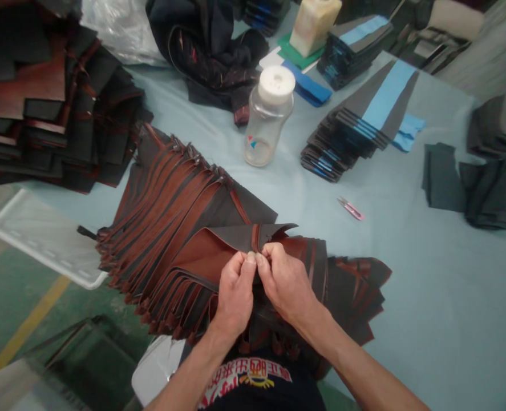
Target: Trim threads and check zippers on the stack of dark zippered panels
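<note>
Both my hands meet at the edge of one brown-and-black leather-like piece point(210, 251), which stands up from a long fanned row of similar pieces point(162, 194). My left hand point(237, 285) pinches this edge between thumb and fingers. Right beside it, my right hand point(284, 279) is closed on the same edge, thumb tips almost touching. A reddish-brown strip point(255, 237) on the piece's dark underside runs down to my fingertips. Whatever small part lies between the fingertips is hidden. To the right, more pieces point(355, 291) of the row lie on the table.
Pink-handled thread snips point(351, 209) lie right of the row on the pale blue tabletop point(441, 285). Behind stands a clear bottle point(263, 125) with a white lid. Dark panels with blue strips point(355, 125) are stacked at right, more leather-like panels point(56, 114) at left. A white plastic tray point(43, 240) sits below left.
</note>
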The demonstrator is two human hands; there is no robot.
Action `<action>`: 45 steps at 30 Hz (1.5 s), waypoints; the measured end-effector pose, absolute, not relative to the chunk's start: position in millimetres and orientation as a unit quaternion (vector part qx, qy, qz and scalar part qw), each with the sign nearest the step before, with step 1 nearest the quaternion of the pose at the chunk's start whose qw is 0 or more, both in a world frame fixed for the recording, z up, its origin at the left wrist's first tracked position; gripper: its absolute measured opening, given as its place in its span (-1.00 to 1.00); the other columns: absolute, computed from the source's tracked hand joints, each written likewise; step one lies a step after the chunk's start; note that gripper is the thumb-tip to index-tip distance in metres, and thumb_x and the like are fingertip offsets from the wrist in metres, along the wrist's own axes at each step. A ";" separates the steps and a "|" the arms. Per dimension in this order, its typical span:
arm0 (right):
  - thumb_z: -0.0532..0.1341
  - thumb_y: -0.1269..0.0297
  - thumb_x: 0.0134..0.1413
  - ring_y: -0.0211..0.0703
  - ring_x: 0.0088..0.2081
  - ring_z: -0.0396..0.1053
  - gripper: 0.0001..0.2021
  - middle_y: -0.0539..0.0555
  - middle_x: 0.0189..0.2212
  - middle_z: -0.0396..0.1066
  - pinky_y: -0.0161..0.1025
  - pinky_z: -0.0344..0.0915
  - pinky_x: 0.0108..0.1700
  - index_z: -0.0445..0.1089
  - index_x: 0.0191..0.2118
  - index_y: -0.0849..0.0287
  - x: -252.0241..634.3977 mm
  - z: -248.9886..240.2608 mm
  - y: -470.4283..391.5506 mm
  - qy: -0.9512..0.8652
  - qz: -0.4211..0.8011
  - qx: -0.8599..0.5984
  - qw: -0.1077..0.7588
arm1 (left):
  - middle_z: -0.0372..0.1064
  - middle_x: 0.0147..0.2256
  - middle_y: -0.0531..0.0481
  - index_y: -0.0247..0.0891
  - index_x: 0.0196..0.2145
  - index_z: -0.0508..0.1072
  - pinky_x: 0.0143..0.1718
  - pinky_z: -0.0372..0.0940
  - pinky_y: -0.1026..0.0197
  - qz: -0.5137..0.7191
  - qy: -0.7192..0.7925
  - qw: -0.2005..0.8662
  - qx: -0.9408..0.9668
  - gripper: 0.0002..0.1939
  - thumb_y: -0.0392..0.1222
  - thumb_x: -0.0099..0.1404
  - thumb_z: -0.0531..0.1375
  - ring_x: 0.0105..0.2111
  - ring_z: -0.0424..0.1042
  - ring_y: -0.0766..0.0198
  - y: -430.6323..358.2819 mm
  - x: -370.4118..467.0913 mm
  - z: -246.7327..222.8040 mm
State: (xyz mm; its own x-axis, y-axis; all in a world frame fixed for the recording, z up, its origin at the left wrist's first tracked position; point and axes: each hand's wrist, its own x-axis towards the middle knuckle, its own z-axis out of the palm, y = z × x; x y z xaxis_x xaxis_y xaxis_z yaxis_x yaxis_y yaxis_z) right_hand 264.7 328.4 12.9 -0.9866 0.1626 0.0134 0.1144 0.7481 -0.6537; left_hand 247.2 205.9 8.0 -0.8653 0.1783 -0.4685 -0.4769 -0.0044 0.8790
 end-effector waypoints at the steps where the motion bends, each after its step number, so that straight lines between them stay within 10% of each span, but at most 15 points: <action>1: 0.00 0.24 0.46 -0.11 -0.51 0.44 -0.79 0.03 -0.53 0.46 -0.22 0.13 -0.42 0.28 -0.24 0.11 264.4 9.5 328.9 -0.934 0.348 -0.066 0.042 | 0.25 -0.46 0.11 -0.23 -0.44 0.36 -0.36 0.19 0.29 0.717 0.644 0.233 -0.127 -0.61 0.08 0.43 0.23 -0.42 0.19 0.32 208.0 248.3 5.5; 9: -0.04 0.33 0.46 -0.26 -0.62 0.27 -0.73 -0.15 -0.62 0.21 -0.30 0.12 -0.48 0.06 -0.36 0.01 263.9 -5.2 341.3 -0.906 0.417 -0.057 0.053 | 0.22 -0.44 0.08 -0.23 -0.41 0.34 -0.30 0.22 0.25 0.713 0.633 0.275 -0.122 -0.53 0.22 0.45 0.16 -0.39 0.21 0.30 217.6 242.7 17.6; 19: 0.20 0.23 0.34 -0.26 -0.53 0.41 -0.81 -0.07 -0.54 0.46 -0.29 0.29 -0.37 0.43 -0.34 0.10 237.3 41.1 376.3 -0.923 0.342 -0.133 0.116 | 0.18 -0.61 0.09 -0.15 -0.60 0.21 -0.48 0.11 0.22 0.616 0.727 0.281 -0.112 -0.49 0.25 0.25 0.20 -0.55 0.14 0.33 210.7 229.0 12.0; 27: 0.18 0.27 0.23 0.11 0.07 0.54 -0.64 0.22 0.09 0.59 0.12 0.43 0.18 0.44 0.12 0.12 120.1 -19.3 341.9 -0.906 0.400 -0.135 -0.027 | -0.16 -0.63 0.16 -0.13 -0.65 -0.05 -0.47 -0.12 0.14 0.595 0.766 0.243 -0.028 -0.39 0.18 0.43 0.06 -0.57 -0.06 0.36 213.2 244.5 2.6; 36: 0.18 0.19 0.25 0.06 -0.06 0.53 -0.68 0.24 -0.04 0.57 -0.02 0.43 0.04 0.45 0.05 0.18 149.7 -49.6 331.6 -0.919 0.355 -0.156 0.073 | 0.41 -0.48 0.06 -0.19 -0.51 0.35 -0.33 0.12 0.16 0.431 0.798 0.388 0.165 -0.64 -0.05 0.44 0.18 -0.42 0.37 0.23 166.8 189.5 57.4; 41: 0.09 0.27 0.36 -0.01 -0.11 0.55 -0.75 0.16 -0.16 0.62 -0.13 0.39 -0.02 0.51 -0.05 0.14 169.1 -36.1 329.9 -0.919 0.382 -0.080 0.043 | 0.58 -0.12 -0.13 -0.23 -0.12 0.51 0.06 0.39 0.03 0.412 0.894 0.088 0.150 -0.83 -0.12 0.44 0.18 -0.06 0.54 0.07 138.3 137.8 35.5; 45: 0.10 0.38 0.27 -0.01 -0.15 0.58 -0.67 0.13 -0.16 0.65 -0.16 0.39 -0.07 0.50 0.05 0.13 180.9 -22.4 328.6 -0.924 0.376 -0.067 0.035 | 0.57 -0.03 -0.18 -0.25 -0.05 0.48 0.14 0.41 -0.05 0.381 0.899 0.077 0.201 -0.81 -0.19 0.44 0.15 0.02 0.55 0.04 140.4 119.9 3.0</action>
State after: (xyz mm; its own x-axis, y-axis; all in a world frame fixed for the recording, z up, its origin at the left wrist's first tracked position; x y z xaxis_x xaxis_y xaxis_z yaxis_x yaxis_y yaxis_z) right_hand 180.9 328.6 -22.4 -0.9887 0.1495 0.0142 0.0971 0.7087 -0.6988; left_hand 119.9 140.4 3.0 -0.9076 0.4196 0.0156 0.3028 0.6282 0.7167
